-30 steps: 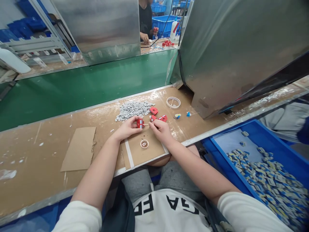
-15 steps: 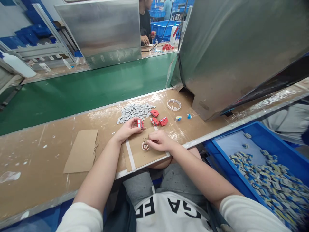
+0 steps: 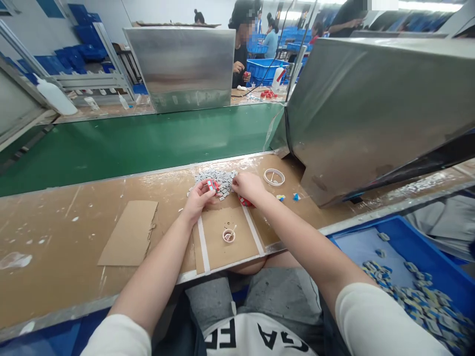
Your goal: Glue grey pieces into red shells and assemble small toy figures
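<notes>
Bench (image 3: 55, 242) — grey pieces (image 3: 227, 182); cardboard (image 3: 128, 235)

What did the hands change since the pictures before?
The right grip let go of the stick, which now leans in the cup, and moved forward to the right edge of the grey pile. The left grip still holds a red piece. The ring stayed put.

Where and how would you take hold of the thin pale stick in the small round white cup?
Pinch the thin pale stick near its free upper end, probably best from above and the person's right. It leans out past the rim of the small round white cup, pointing right and away from the person, with its lower end inside.
</notes>
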{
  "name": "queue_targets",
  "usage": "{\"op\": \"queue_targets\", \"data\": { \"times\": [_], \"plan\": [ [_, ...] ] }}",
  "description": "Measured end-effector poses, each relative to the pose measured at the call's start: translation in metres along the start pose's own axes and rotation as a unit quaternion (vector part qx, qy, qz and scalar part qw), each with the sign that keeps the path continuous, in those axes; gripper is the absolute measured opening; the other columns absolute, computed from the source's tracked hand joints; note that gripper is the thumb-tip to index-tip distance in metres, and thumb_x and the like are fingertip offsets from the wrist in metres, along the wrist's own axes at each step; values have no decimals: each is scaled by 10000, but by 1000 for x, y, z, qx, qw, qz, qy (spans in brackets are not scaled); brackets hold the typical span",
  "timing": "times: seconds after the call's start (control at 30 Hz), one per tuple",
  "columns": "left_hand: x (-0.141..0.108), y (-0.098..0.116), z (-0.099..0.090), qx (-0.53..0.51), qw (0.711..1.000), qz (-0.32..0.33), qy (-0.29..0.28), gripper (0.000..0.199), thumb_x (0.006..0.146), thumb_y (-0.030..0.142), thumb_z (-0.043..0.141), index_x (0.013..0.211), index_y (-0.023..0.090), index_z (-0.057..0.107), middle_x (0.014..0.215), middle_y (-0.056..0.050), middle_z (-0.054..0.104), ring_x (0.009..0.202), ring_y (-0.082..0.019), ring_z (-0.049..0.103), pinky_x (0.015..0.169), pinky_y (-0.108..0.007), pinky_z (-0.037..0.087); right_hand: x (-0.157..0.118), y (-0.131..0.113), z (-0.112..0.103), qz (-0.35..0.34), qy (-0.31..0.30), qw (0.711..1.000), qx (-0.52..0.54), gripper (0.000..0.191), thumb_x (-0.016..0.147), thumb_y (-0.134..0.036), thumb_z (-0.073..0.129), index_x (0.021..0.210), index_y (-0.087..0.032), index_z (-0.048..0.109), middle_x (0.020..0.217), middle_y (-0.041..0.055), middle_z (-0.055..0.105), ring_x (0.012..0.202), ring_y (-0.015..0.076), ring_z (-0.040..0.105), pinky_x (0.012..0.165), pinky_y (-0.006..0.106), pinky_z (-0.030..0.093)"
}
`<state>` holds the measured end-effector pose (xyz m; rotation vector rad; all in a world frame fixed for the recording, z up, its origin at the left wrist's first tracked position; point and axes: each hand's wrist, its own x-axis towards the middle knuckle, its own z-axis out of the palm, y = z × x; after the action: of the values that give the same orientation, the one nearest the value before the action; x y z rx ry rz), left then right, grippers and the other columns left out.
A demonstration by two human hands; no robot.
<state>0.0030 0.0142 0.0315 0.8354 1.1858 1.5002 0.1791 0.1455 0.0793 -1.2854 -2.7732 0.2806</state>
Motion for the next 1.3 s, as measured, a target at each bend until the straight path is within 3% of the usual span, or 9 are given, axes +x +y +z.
{"op": "queue_targets", "data": {
  "times": [0.2,0.27,0.33,0.43,0.53,0.63,0.83,0.97,1.3],
  "plan": [
    [4,-9,-2,4,1000,0,0,735,705,447,907,1317,171,606,1325,-162,730,827,-162,703,588,-230,524,9,8,15,-29,17,999,22,183,931,-167,635,831,-162,790,968,146,783,894,232,682,751,297,466],
    [4,-9,-1,1,1000,-2,-7,729,708,455,907,1307,173,603,1322,-161,730,824,-160,698,598,-235,526,5,15,20,-56,47,992,105,166,954,-225,647,871,-172,780,936,106,781,850,204,670,751,289,483],
    [3,-8,0,-2,1000,-7,-19,719,712,454,906,1300,172,604,1315,-159,734,819,-157,693,603,-236,528,-1,19,25,-86,90,953,275,197,970,-343,665,909,-181,759,881,61,765,787,178,652,728,283,503],
    [0,-4,4,-4,999,-18,-36,723,722,464,893,1314,165,609,1280,-156,747,773,-147,678,595,-244,532,-14,13,35,-90,110,849,509,348,940,-536,705,917,-189,722,797,26,722,697,154,630,664,277,520],
    [-3,1,7,-4,999,-29,-37,697,742,498,853,1299,160,607,1177,-135,768,684,-127,653,579,-253,535,-27,1,44,-69,92,791,601,429,908,-628,722,915,-200,684,767,22,704,647,147,625,612,278,535],
    [-7,5,9,-1,998,-40,-46,566,812,538,750,1220,171,608,1059,-91,762,608,-106,615,535,-242,504,-36,-9,51,-62,119,768,626,417,919,-617,719,926,-204,664,776,26,706,637,150,630,591,286,550],
    [-8,1,9,-6,992,-66,-105,365,938,547,503,1053,206,566,672,36,541,443,-78,357,455,-217,283,-48,-13,56,-142,221,817,514,246,1024,-442,647,966,-213,712,855,49,694,731,166,641,646,306,545],
    [-8,-4,8,9,988,-106,-115,324,924,523,471,1023,222,535,644,60,369,464,-85,225,483,-224,159,-49,-13,54,-226,295,831,413,144,1049,-304,622,993,-223,727,911,71,715,838,188,680,735,331,567],
    [-15,-8,5,113,986,-43,-118,352,875,566,452,902,220,514,687,37,354,568,-116,238,521,-239,176,-59,-13,54,-333,354,857,171,199,1040,-187,632,1160,-257,774,995,83,794,854,177,734,749,299,595]
  ]
}}
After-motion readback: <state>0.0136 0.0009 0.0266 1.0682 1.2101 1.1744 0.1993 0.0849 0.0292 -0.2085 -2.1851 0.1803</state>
